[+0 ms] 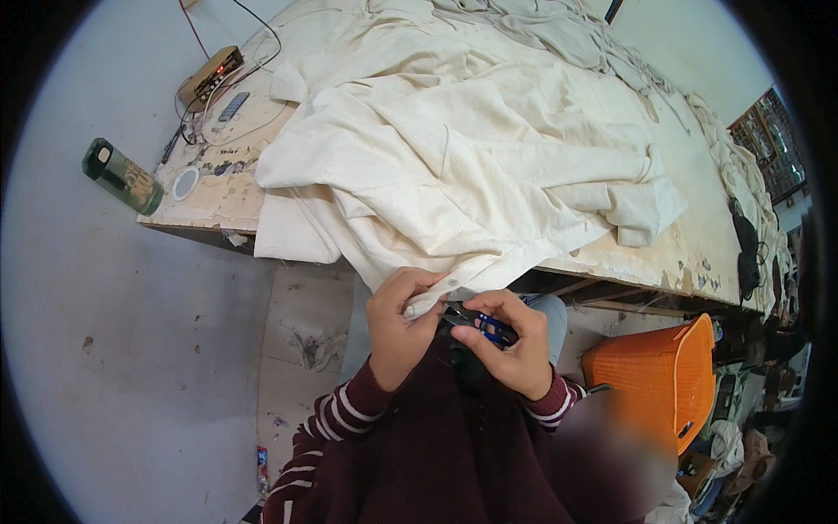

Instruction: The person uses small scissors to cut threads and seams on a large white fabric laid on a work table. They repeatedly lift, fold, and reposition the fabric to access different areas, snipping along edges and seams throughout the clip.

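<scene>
Pinching the cloth [436, 183] just left of its button [453, 283]: left fingers [422, 278], clamped on it. Below right of the button: right fingers [491, 300], clasped around snips [491, 327].

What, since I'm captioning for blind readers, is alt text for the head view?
A person's left hand holds the edge of a cream cloth heaped on a worn table; the right hand holds blue-and-black snips beside it. A green bottle stands at the table's left corner, an orange basket at right.
</scene>
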Demonstrator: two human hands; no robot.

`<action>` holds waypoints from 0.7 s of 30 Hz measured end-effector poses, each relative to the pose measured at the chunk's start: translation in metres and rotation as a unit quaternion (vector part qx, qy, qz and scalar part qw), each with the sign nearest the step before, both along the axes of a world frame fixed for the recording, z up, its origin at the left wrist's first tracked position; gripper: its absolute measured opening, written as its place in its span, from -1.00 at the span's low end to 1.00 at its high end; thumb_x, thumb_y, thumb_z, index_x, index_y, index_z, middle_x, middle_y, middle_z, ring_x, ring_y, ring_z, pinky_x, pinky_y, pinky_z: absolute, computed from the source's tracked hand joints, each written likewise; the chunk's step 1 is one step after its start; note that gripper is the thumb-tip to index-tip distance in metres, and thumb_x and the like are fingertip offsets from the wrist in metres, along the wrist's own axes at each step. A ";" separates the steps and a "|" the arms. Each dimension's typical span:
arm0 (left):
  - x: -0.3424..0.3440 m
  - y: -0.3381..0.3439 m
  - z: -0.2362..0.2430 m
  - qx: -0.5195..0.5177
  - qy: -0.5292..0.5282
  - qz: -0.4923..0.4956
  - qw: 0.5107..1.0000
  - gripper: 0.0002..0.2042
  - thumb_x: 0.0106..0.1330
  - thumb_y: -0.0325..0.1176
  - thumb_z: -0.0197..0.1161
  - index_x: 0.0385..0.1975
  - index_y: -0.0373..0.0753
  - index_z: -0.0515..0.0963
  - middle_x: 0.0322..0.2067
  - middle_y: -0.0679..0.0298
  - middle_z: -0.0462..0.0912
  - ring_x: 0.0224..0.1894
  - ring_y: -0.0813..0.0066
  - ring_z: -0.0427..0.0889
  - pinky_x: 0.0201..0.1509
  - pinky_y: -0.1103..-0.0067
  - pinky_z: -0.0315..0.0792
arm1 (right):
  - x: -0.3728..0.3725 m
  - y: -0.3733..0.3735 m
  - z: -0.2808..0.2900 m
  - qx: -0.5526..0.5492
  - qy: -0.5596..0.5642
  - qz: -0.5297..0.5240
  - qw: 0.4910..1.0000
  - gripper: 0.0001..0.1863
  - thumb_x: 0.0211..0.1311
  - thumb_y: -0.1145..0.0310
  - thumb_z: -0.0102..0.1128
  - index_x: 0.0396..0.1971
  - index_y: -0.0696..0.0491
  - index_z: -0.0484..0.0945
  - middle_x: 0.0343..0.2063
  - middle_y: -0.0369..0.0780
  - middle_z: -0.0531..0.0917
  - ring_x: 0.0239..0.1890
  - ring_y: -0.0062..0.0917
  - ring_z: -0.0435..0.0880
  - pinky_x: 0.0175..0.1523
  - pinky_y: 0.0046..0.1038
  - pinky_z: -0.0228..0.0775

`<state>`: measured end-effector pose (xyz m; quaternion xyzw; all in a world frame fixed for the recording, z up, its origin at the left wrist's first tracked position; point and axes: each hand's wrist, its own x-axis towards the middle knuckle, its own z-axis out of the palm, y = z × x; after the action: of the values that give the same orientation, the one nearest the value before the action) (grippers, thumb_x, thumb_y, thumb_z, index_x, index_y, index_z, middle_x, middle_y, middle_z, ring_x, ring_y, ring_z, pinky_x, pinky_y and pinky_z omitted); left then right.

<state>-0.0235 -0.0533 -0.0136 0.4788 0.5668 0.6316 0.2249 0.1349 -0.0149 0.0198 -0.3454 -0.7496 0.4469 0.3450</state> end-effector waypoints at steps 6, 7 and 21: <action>-0.001 0.000 -0.001 0.008 -0.004 -0.005 1.000 -0.74 -0.03 -0.68 0.22 -0.29 -0.38 0.60 -0.39 0.14 0.64 -0.34 0.39 0.64 -0.24 0.61 0.44 | -0.007 0.004 -0.004 0.001 0.049 0.004 0.999 -0.74 0.08 0.42 0.39 -0.24 0.17 0.58 -0.42 -0.16 0.71 -0.38 -0.66 0.68 -0.27 -0.63 0.46; -0.001 0.000 0.000 0.008 -0.001 -0.004 1.000 -0.74 -0.03 -0.68 0.21 -0.29 -0.38 0.60 -0.38 0.14 0.64 -0.33 0.38 0.63 -0.23 0.61 0.44 | -0.009 0.004 -0.004 -0.004 0.057 0.004 0.998 -0.74 0.08 0.43 0.39 -0.24 0.18 0.58 -0.42 -0.16 0.71 -0.38 -0.66 0.68 -0.26 -0.63 0.46; 0.000 0.000 -0.002 -0.002 -0.025 -0.015 1.000 -0.73 -0.06 -0.68 0.17 -0.28 -0.40 0.59 -0.39 0.15 0.64 -0.31 0.42 0.63 -0.20 0.61 0.44 | -0.015 0.000 -0.011 -0.015 0.109 -0.015 0.994 -0.74 0.08 0.46 0.40 -0.24 0.22 0.58 -0.40 -0.19 0.72 -0.38 -0.72 0.64 -0.26 -0.66 0.46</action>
<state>-0.0239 -0.0529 -0.0158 0.4706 0.5550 0.6388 0.2497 0.1199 -0.0147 0.0088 -0.3114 -0.6955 0.4876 0.4260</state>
